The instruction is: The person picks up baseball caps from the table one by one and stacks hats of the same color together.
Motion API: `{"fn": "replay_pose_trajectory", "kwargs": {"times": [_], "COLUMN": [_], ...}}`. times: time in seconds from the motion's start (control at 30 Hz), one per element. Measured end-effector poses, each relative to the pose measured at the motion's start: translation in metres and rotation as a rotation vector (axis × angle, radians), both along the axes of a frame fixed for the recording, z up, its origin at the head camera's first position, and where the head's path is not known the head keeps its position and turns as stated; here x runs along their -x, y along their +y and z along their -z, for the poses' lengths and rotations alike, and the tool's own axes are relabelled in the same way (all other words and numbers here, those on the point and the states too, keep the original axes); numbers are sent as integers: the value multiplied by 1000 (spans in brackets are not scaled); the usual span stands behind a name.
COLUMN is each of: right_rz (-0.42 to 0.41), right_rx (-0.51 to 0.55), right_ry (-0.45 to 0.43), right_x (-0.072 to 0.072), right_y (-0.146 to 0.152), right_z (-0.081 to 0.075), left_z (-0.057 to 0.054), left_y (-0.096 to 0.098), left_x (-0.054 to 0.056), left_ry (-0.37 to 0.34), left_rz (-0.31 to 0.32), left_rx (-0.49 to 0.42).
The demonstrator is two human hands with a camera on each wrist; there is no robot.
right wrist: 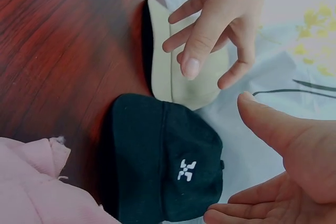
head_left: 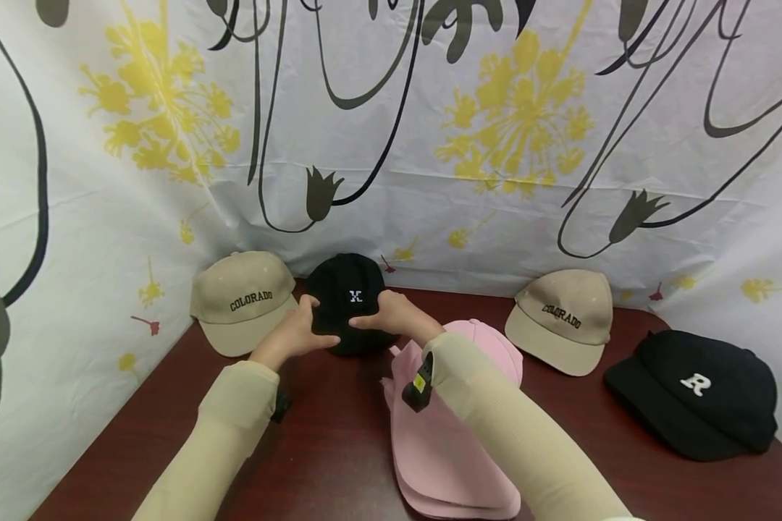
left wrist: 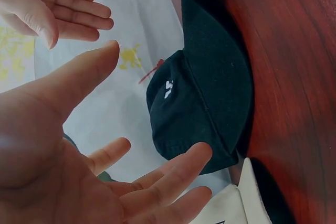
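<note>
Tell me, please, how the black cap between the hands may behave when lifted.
The black cap should be light, being apparently cloth. Its rounded crown may dent if squeezed; the brim likely stays stiffer, holding a smooth curve.

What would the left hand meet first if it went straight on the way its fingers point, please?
Probably the black cap with the X-like emblem, just ahead of the left hand; the gap between them is hard to judge.

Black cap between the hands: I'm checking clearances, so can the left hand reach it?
Probably yes: the left hand is open beside the black cap, and nothing visible stands between them.
</note>
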State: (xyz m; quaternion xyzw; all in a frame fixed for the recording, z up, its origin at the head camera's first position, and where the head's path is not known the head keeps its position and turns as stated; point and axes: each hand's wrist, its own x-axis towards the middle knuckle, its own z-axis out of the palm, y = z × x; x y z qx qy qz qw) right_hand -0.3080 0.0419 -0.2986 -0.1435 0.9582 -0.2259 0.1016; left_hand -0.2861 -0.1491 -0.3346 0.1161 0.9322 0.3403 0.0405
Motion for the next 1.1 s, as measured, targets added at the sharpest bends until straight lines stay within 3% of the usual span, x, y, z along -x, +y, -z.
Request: {"fn": "replay_pose_trajectory", "kwargs": {"times": [0.3, 0.8, 1.1], "right_rz": [32, 87, 121], "right_rx": [-16, -1, -5], "right_ry": [-14, -34, -37], "right_x": [11, 28, 35], "right_y": [-1, -5, -1], "right_z": [7, 21, 39], "left_z": [9, 28, 41], "left_y": [3, 10, 16], "left_x": [10, 27, 36], "left_ry": [-38, -94, -123], "left_rz": [-3, -77, -118], "left_rx": [-22, -16, 8]}}
